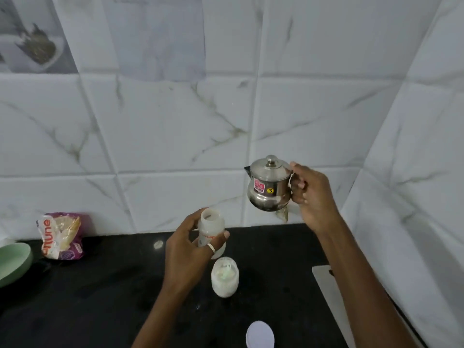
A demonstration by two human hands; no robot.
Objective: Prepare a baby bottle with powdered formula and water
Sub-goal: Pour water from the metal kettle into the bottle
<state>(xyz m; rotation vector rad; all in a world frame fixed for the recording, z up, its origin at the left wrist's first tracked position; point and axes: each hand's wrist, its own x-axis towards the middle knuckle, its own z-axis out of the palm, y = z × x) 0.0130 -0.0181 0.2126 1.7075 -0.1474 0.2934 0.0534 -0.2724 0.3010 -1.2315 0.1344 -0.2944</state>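
My left hand (187,249) grips a translucent white baby bottle (210,226), open at the top, held above the black counter (105,292). My right hand (311,194) holds a small lidded steel pot (267,184) by its handle, raised up and to the right of the bottle, spout pointing left and apart from the bottle's mouth. Just below the bottle, an open jar of white powder (224,278) stands on the counter with a pale green scoop inside.
A white round lid (259,335) lies at the counter's front edge. A purple and white food packet (62,236) leans at the back left beside a green bowl (12,262). A white board (326,280) lies at the right. Marble-tiled walls close the back and right.
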